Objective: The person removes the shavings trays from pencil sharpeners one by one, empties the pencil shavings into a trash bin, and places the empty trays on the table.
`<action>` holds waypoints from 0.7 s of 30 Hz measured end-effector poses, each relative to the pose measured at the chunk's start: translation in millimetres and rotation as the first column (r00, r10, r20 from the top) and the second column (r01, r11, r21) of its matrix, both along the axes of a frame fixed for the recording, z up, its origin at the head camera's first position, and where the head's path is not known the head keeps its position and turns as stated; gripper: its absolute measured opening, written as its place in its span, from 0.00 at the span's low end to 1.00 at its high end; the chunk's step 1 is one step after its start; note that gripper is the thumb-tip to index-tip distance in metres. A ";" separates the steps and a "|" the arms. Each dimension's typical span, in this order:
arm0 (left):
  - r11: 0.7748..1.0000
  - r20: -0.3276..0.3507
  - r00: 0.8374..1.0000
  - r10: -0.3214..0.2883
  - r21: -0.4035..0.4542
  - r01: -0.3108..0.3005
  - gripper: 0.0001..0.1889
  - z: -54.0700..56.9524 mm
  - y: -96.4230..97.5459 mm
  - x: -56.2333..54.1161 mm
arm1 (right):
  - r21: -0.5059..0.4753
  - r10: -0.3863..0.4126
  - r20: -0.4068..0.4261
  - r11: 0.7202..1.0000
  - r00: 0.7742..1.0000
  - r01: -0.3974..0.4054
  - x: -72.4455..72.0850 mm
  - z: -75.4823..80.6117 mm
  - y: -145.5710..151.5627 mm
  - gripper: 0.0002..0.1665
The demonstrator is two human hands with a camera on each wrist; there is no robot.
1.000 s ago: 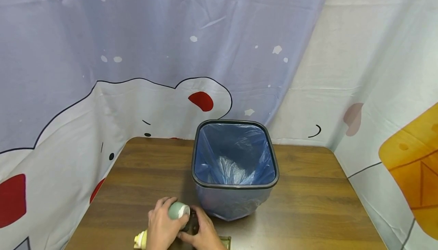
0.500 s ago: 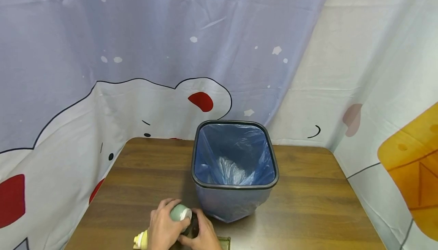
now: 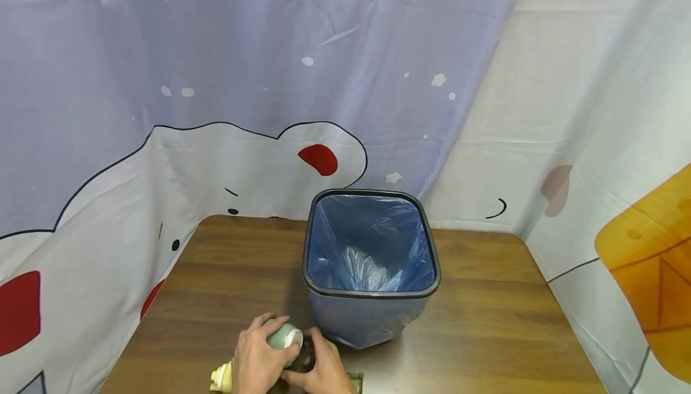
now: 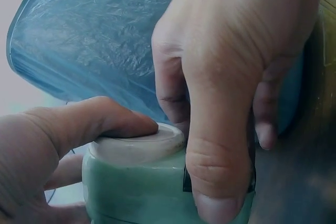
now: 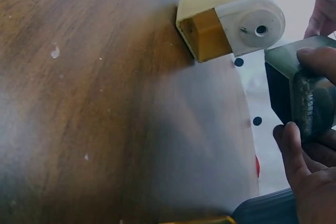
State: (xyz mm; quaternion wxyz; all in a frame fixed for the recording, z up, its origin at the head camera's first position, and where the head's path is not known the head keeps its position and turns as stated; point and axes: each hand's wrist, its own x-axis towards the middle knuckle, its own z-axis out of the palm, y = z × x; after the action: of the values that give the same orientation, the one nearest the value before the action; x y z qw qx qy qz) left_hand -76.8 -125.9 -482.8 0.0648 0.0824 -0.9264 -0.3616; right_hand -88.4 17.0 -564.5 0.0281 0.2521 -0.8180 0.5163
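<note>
Held between both hands is a mint-green pencil sharpener [image 4: 142,187] with a white round face and a dark see-through front part [image 5: 310,108]. My left hand [image 3: 257,355] grips the green body, its thumb lying on the white face in the left wrist view. My right hand [image 3: 324,367] pinches the dark part between thumb and fingers. Beside my left hand stands a yellow pencil sharpener [image 5: 231,19] with a clear round face and a dark hole. Partly hidden by my right hand is a small olive-yellow translucent piece [image 3: 356,382].
A bin [image 3: 372,316] with a black rim and a blue plastic liner stands just beyond my hands on the wooden table [image 3: 502,316]. Pale specks [image 5: 55,52] lie on the tabletop. A printed cloth [image 3: 216,52] hangs behind the table.
Both hands and the green sharpener have shifted very slightly to the right and nearer since a second ago. The grip looks much the same; the bin has not moved.
</note>
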 end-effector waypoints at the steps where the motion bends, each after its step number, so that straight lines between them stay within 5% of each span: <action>1: 1.000 0.001 1.000 0.000 -0.004 0.000 0.23 0.1 0.0 -0.1 | 0.003 0.003 0.007 1.000 1.000 -0.003 -0.3 0.9 0.3 0.32; 7: 1.000 0.014 1.000 0.002 -0.030 -0.002 0.23 2.2 -0.6 0.8 | -0.034 0.032 0.072 0.999 0.997 -0.030 -0.5 5.5 1.5 0.31; 21: 0.999 0.031 0.999 0.011 -0.042 -0.010 0.25 0.5 -2.4 -0.8 | -0.093 0.006 0.072 0.996 0.997 0.000 5.3 4.9 4.6 0.33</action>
State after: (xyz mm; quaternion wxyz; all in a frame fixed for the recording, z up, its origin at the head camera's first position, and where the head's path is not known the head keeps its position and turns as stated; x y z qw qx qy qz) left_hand -77.6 -128.3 -482.3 0.0538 0.0916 -0.9342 -0.3407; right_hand -83.1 21.5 -559.7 0.0094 0.2328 -0.7931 0.5628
